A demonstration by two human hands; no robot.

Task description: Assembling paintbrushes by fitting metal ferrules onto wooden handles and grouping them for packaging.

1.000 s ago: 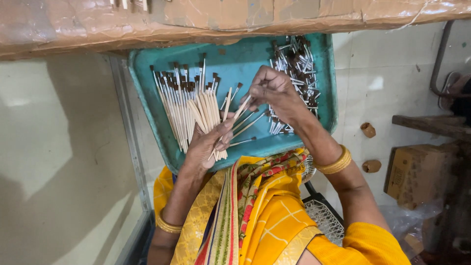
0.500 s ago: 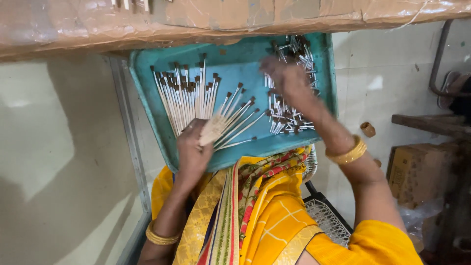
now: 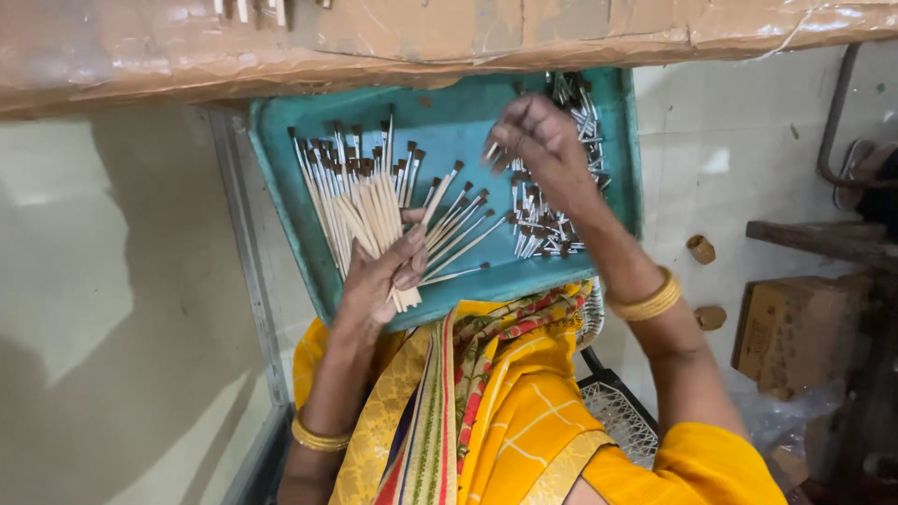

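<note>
One teal tray (image 3: pixel 449 122) rests on the person's lap, and everything else is placed from it. Two groups of small brushes lie in it — a fanned bundle of pale-handled brushes (image 3: pixel 360 201) on the tray's left half, too many to count, and a loose heap of brush pieces (image 3: pixel 547 220) with dark tips on its right half, also past counting. The left hand (image 3: pixel 383 276) sits at the tray's near edge, fingers curled and closed around the lower ends of the fanned bundle, thumb lying over the handles. The right hand (image 3: pixel 543 145) hovers above the tray's far right part, over the heap, fingers pinched together on one thin pale stick (image 3: pixel 491 150). Each wrist wears gold bangles — one band shows near the tray's right corner (image 3: pixel 645 299), one below its left corner (image 3: pixel 318 435).
</note>
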